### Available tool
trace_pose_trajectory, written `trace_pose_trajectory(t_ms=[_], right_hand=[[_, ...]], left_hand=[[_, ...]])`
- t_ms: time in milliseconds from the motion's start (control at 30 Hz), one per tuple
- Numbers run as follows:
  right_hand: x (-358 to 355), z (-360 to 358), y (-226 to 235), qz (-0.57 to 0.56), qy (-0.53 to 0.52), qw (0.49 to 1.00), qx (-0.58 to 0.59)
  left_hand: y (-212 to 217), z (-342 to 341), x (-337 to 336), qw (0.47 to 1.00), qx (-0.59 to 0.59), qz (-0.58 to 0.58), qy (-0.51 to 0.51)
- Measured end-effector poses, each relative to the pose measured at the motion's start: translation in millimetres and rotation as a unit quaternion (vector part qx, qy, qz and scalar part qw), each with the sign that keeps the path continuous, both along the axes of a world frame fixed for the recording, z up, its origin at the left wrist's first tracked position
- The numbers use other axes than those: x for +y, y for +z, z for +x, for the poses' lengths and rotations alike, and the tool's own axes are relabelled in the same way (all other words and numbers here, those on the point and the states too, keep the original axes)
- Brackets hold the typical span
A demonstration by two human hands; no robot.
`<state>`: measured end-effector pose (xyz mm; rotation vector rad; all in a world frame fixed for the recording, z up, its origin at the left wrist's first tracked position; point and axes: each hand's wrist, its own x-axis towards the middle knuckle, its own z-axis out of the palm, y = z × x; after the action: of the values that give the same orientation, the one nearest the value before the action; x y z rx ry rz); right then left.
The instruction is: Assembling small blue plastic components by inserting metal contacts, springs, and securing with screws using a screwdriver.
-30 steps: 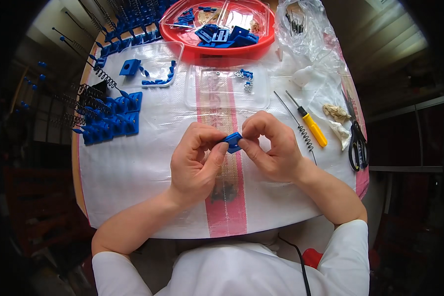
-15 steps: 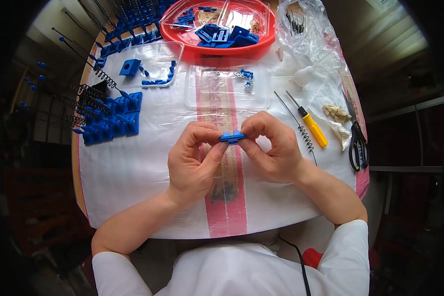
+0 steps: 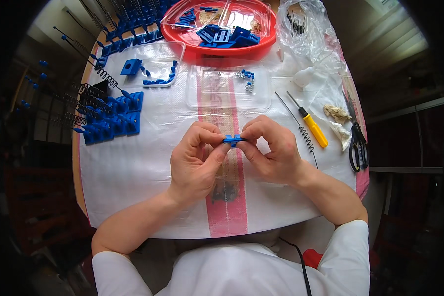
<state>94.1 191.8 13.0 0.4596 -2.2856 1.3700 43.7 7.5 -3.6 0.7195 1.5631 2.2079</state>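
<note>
Blue plastic piece [image 3: 232, 140] sits pinched between both sets of fingertips, held above the white cloth [image 3: 133, 172] w/ its pink stripe. My left hand [image 3: 197, 163] grips its left end, thumb under, forefinger on top; my right hand [image 3: 271, 150] grips the right end the same way, fingers curled narrow round it. Both forearms come in from the lower edge, wrists bent inward. Open room below and left of the fingers. Just above them: clear tray [image 3: 229, 88] w/ small screws. Right of the right fingers: a spring [image 3: 307, 139] and yellow screwdriver [image 3: 313, 128], near; scissors [image 3: 357, 143] further out by the table edge. Blue blocks [image 3: 116, 118] well left.
</note>
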Motion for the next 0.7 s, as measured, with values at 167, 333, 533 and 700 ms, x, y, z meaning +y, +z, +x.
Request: trace_pose_trajectory(t_ms=[167,333,533,700], right_hand=[[-2.6,-1.5,0.6,-0.006,-0.006,1.000,0.003],[-4.3,0.5,0.5,-0.035,-0.013,0.999,-0.013],[-4.2,3.5,-5.8,-0.063,-0.007,0.998,-0.019],[-0.5,1.3,2.7,-0.012,-0.002,1.000,0.009]], left_hand=[[-2.1,-1.5,-1.0,1.000,-0.018,0.009,-0.008],[-1.6,-1.6,1.1,1.000,-0.003,0.018,-0.001],[12.8,2.7,1.2,0.995,-0.084,0.017,-0.043],[7.6,-0.6,-3.8,0.994,-0.081,-0.034,-0.065]])
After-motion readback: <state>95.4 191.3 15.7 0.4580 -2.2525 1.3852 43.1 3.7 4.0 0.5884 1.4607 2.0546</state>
